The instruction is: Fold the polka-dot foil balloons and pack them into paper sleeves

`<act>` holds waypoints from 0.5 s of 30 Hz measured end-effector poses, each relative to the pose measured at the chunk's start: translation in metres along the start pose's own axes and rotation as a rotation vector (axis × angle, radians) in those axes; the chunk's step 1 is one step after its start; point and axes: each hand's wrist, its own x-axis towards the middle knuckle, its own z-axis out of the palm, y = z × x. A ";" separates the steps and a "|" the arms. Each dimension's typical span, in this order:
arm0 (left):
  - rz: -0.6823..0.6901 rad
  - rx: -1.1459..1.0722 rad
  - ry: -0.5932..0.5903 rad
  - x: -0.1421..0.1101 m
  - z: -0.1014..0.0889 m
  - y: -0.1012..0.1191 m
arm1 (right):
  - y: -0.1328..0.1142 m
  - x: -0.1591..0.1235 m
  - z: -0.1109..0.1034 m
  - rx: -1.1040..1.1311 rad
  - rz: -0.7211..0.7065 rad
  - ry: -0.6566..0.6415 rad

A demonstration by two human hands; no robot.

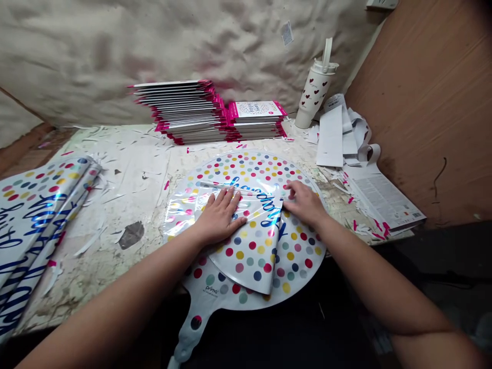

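A folded foil balloon [249, 256] with coloured dots and blue lettering lies on a flat round foil balloon [295, 266] of the same print. The lower one's tail hangs over the table's front edge. My left hand [220, 218] rests flat on the folded balloon, fingers stretched out. At the folded balloon's right edge, my right hand [303, 202] has its fingers curled and pinched on the foil; the exact grip is partly hidden.
More dotted foil balloons [34, 215] lie at the left. Stacked pink-edged packets [192, 113] and a shorter packet stack [257, 120] stand at the back. A white tumbler [314, 95], paper strips [330, 136] and a printed card sheet [388, 200] are at the right. Scraps litter the table [130, 179].
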 end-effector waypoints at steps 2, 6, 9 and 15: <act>0.023 -0.005 0.023 0.006 -0.009 0.006 | 0.005 -0.007 -0.016 -0.010 0.117 -0.042; 0.325 -0.003 0.098 0.030 -0.015 0.032 | 0.001 -0.026 -0.030 0.020 0.183 -0.172; 0.454 -0.019 0.051 0.047 -0.005 0.050 | -0.008 -0.040 -0.023 0.038 0.069 -0.159; 0.429 -0.022 0.062 0.054 0.012 0.053 | -0.006 -0.056 -0.013 -0.096 -0.136 -0.149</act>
